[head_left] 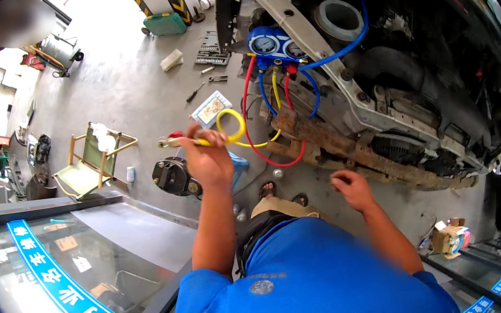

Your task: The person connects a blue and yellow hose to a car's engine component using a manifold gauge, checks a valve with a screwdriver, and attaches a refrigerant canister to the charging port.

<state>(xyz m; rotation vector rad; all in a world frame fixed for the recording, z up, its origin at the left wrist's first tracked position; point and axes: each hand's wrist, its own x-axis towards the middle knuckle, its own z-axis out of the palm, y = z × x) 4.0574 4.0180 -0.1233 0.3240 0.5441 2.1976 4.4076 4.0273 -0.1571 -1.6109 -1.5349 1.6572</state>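
Observation:
My left hand grips the end of a yellow hose, with a red and metal fitting beside its fingers. The hose loops back to a blue manifold gauge set on the car's front frame, where red and blue hoses also hang. A black pump-like device stands below my left hand. My right hand hangs near the rusty front beam, fingers curled, with nothing visible in them.
The opened car front fills the upper right. A folding chair, tool cases and a booklet-like item are on the left and centre floor. Glazed framing runs behind me; cardboard boxes lie at lower right.

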